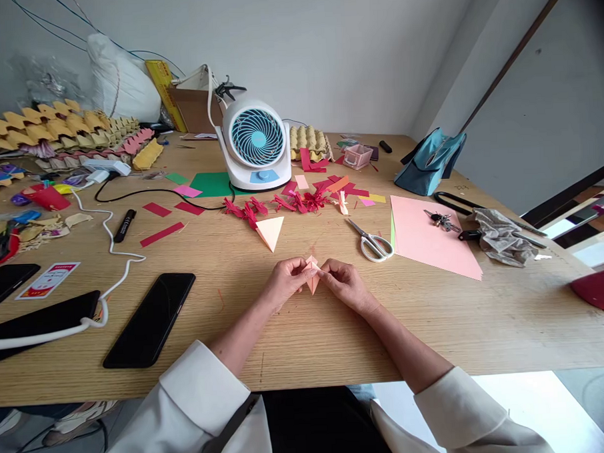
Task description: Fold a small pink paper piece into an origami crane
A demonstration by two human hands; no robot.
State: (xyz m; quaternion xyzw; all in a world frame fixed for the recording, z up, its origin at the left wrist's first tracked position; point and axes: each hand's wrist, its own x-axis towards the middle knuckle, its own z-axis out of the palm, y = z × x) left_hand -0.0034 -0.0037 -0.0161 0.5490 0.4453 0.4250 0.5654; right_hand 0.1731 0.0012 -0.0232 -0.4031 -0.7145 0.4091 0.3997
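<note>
Wood-grained tabletop (297,353) runs up to a pale wall (335,58), and I read the clock from the person's two hands, twelve pointing straight away from them. At the dial's centre, above the near part of the table, is a small piece of folded peach paper (313,287), its lower end narrowing to a point. The left hand (287,282) pinches it between thumb and bent fingers; the right hand (345,285) has closed thumb and fingertips on its other side, the remaining fingers curled in. Between ten and eleven o'clock, near the hands, lies a cream paper triangle (271,232). Bunched red paper pieces (315,200) spread around twelve, with a white fan (260,181) beyond, nearer eleven. White-handled scissors (377,248) rest at two o'clock, blades partly apart, just beside pink sheets (423,244) on which keys (442,222) lie. Almost at nine sits a black phone (150,320).
</note>
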